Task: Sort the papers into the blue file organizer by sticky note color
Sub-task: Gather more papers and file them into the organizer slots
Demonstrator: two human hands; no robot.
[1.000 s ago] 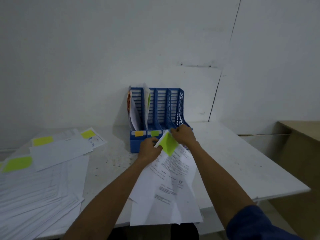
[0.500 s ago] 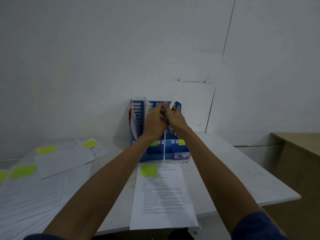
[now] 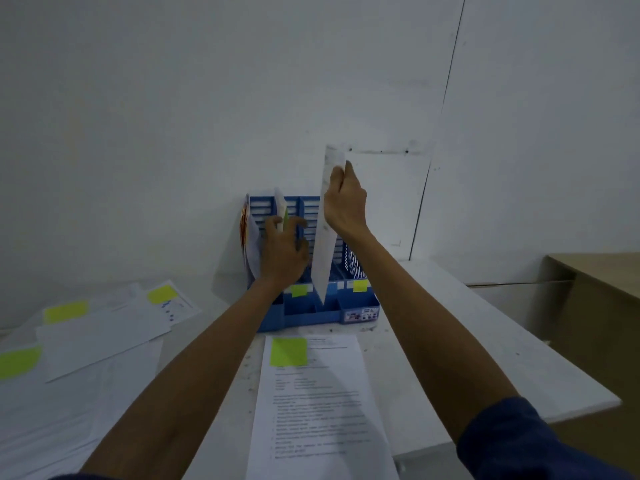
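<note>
The blue file organizer (image 3: 358,308) stands against the wall, with green and yellow sticky labels on its front. My right hand (image 3: 346,202) pinches the top edge of a white sheet (image 3: 323,251), held upright and edge-on above the organizer's middle slots. My left hand (image 3: 282,251) reaches into the left slots, fingers spread around a standing paper with a green note (image 3: 281,209). Another sheet with a green sticky note (image 3: 311,403) lies flat on the table in front of the organizer.
Loose papers with yellow and green sticky notes (image 3: 86,337) are spread over the left of the white table (image 3: 485,341). A wooden desk (image 3: 599,306) stands at the right. The wall is right behind the organizer.
My right hand has lifted the sheet higher, apart from my left hand. My left hand has dropped to the papers in the left slots.
</note>
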